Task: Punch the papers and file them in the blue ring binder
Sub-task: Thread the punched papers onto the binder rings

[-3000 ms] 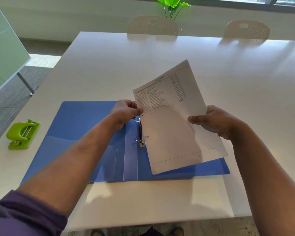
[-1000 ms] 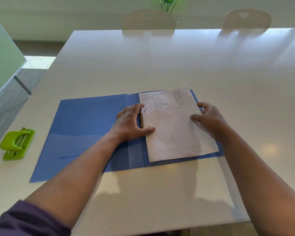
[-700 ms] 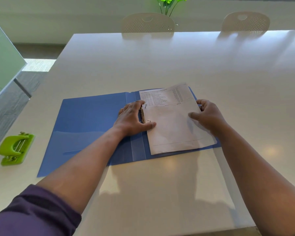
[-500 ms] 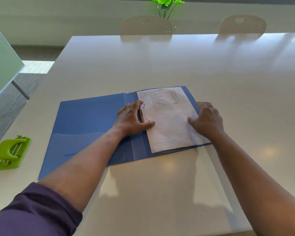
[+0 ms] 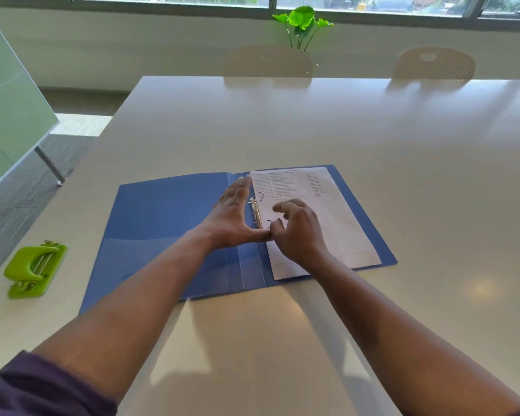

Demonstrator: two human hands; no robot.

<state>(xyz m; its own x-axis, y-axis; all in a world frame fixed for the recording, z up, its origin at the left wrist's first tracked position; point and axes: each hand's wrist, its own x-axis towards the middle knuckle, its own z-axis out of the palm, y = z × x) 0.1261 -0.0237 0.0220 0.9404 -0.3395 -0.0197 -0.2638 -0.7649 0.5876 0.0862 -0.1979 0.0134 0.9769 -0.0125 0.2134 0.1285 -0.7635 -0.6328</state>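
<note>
I see the binder (image 5: 168, 223) lying open and flat on the white worktop (image 5: 312, 130), its spine running away from me. The papers (image 5: 321, 211) lie on the right-hand cover, printed lines at the far end, their left edge up against the ring mechanism (image 5: 256, 213) on the spine. The upper ring stands open above the sheet; I cannot tell whether the papers are fully seated on the rings.

My left hand (image 5: 233, 219) lies flat on the spine just left of the mechanism, fingers straight and pointing away from me, the thumb stretched out to the right across the lower end of the metal bar. It grasps nothing. My right hand (image 5: 299, 232) is over the left part of the papers, close beside the lower ring, its fingers curled and its thumb tip meeting the left thumb. Whether those curled fingers pinch the ring or the paper edge, I cannot tell from this angle.

The green punch (image 5: 33, 268) sits on the worktop well to the left of the binder, near the edge. Across the worktop two pale chairs (image 5: 267, 63) are pushed in, with a plant (image 5: 302, 24) behind them under the window (image 5: 373, 3). A frosted panel (image 5: 9, 109) stands at the far left.
</note>
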